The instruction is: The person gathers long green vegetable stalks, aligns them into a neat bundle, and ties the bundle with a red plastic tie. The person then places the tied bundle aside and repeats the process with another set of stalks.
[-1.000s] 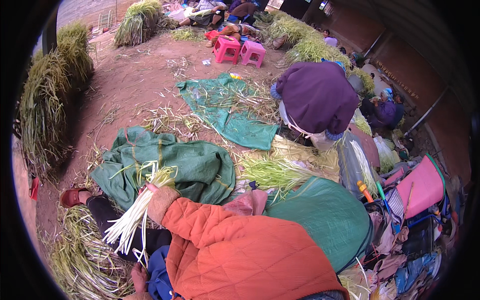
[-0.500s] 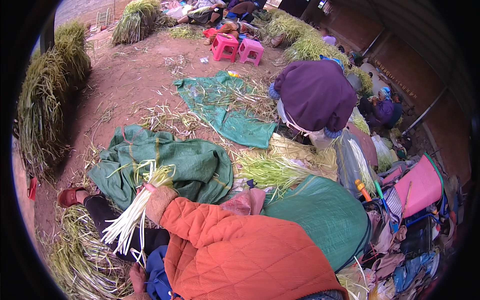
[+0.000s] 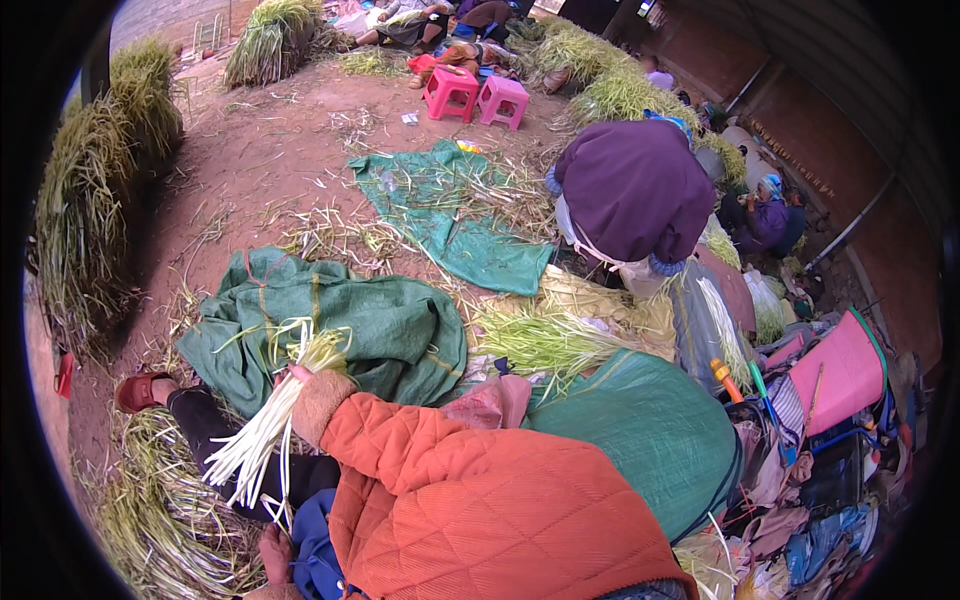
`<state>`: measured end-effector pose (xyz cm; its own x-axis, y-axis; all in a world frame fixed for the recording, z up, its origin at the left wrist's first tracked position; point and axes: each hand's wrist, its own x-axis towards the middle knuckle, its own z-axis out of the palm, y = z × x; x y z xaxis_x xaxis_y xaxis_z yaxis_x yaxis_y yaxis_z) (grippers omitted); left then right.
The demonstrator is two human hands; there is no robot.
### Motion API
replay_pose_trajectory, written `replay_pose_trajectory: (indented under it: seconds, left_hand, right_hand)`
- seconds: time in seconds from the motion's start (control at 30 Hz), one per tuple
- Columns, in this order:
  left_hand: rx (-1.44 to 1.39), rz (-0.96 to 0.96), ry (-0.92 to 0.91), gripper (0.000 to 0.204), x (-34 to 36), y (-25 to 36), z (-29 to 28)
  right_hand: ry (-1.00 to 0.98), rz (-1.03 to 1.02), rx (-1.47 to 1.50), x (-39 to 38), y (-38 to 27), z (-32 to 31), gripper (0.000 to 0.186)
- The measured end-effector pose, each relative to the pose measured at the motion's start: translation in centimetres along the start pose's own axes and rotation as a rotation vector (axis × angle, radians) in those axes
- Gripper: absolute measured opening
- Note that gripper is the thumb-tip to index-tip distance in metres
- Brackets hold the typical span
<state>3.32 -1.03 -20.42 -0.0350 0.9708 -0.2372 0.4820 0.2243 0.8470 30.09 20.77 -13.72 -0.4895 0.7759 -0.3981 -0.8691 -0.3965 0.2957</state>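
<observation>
A bunch of white-stalked greens (image 3: 255, 448) slants down over my dark-trousered leg, its yellow-green leaves at the upper end. My right hand (image 3: 300, 377), mostly covered by a fleecy cuff, is closed around the bunch just below the leaves. Lower down, my left hand (image 3: 275, 553) is beside blue cloth (image 3: 318, 545), close under the hanging stalk ends. Its fingers look curled, and what they hold, if anything, is hidden. A rumpled green sack (image 3: 385, 330) lies beyond the bunch. To its left, loose stalks and trimmings (image 3: 165, 515) are heaped on the ground.
Leafy greens (image 3: 545, 340) lie on a yellowish sheet, near a full green sack (image 3: 640, 430). A person in purple (image 3: 635, 185) bends ahead at right. Two pink stools (image 3: 502, 100) stand farther off. Tall bundles (image 3: 85, 210) line the left, and cloths and tools (image 3: 790, 480) clutter the right.
Both hands and the bunch stay almost where they were. The bending person in purple has shifted very slightly.
</observation>
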Motion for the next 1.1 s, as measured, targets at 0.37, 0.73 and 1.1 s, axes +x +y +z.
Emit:
replay_pose_trajectory:
  seconds: [0.37,0.73,1.1]
  left_hand:
    - [0.148,-0.032,-0.096,0.025,1.6,-2.4,0.0]
    - [0.167,-0.009,-0.056,0.025,0.4,1.0,-0.6]
    - [0.173,0.048,0.022,0.017,-0.4,3.3,-0.4]
  right_hand:
    - [0.04,-0.006,0.036,-1.1,0.0,0.8,0.019]
    - [-0.143,0.257,0.29,2.1,-2.3,-3.5,0.022]
    - [-0.146,-0.016,-0.253,0.2,-1.0,-1.7,0.018]
